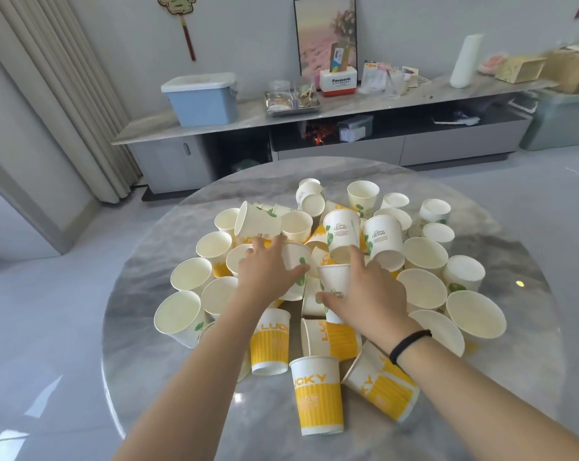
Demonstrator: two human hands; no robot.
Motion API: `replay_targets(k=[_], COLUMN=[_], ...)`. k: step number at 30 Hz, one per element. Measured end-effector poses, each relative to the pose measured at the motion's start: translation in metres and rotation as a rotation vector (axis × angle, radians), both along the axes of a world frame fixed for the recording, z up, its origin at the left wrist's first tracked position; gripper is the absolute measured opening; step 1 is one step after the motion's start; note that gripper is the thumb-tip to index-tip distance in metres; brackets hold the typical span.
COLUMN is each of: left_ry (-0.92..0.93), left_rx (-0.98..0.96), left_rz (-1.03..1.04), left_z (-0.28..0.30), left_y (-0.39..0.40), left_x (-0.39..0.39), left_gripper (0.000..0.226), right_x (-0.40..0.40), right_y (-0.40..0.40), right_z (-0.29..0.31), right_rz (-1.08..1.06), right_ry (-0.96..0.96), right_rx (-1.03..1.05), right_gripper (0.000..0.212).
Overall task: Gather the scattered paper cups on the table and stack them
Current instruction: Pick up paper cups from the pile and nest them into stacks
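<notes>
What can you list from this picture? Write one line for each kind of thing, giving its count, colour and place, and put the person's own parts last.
White paper cups: dozens, white with green leaf print, heaped across the table's middle and far side.
Yellow paper cups: several, yellow and white, marked LUCKY, near edge of the heap.
Table: one, grey marble, round, in front of the person.
Storage box: one, blue with white lid, on the long cabinet's left end.
Framed picture: one, pinkish, leaning on the wall.
Left hand: one, around a white cup in the heap.
Right hand: one, black band on the wrist, gripping an upright white cup.
</notes>
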State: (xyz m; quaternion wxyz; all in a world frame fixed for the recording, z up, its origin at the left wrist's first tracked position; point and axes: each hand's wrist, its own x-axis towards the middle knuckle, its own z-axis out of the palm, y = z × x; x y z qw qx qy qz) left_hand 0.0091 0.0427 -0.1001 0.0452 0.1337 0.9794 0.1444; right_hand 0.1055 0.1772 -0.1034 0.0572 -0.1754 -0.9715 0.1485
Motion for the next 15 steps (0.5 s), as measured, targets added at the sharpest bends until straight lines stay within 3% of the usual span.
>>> replay_targets(k=[5,10,15], left_ry=[-0.017,-0.051,-0.055], left_rx=[0.061,0.247,0.344], left_rz=[0.026,0.039,0.035], left_z=[-0.001,0.014,0.036], left_y=[-0.001,-0.012,-0.023], left_x=[0.0,0.005,0.016], left_gripper=[0.062,0.021,0.019], right_x=[-0.003,0.0,0.016], right_y=[0.001,0.003,0.008], right_z=[-0.003,0.006,0.015], right_rz=[0.015,0.039,0.138], right_ry=[0.052,0.072,-0.006], right_rx=[-0.043,-0.114,-0.148], right_gripper=[0.082,0.073,0.075])
